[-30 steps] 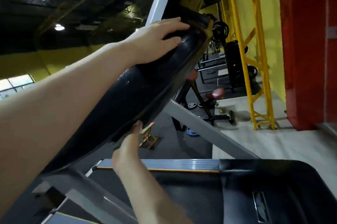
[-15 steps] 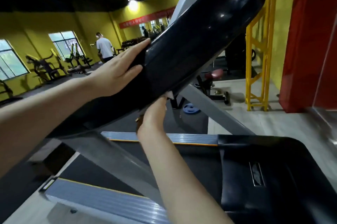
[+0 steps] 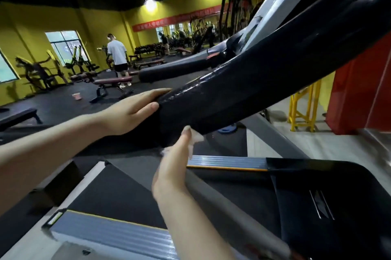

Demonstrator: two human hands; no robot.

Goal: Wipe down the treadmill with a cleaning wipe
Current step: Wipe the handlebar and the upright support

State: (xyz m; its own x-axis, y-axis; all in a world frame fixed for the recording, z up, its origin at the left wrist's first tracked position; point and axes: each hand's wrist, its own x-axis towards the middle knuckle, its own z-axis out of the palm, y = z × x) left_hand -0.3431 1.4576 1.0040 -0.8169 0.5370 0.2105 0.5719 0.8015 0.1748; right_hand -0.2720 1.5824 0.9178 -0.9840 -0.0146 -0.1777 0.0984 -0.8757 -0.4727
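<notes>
The treadmill's glossy black handrail [image 3: 254, 94] runs diagonally from the upper right down to the centre. My left hand [image 3: 131, 109] rests on the rail's near end with its fingers straight along the top. My right hand [image 3: 175, 158] reaches up from below and holds a white cleaning wipe [image 3: 196, 138] against the rail's underside. Only small crumpled edges of the wipe show around my fingers. Below lie the dark belt [image 3: 118, 196] and the black motor cover [image 3: 317, 206].
A grey upright [image 3: 222, 206] slants under my right arm. The treadmill's other handrail [image 3: 173, 69] lies beyond. A person [image 3: 117, 54] stands far off among benches [image 3: 112, 82]. A yellow rack [image 3: 300, 109] and a red wall [image 3: 359, 94] are on the right.
Both hands have slid down the handrail toward its near end, the right hand under it with the wipe. My view has swung left, showing more of the gym floor.
</notes>
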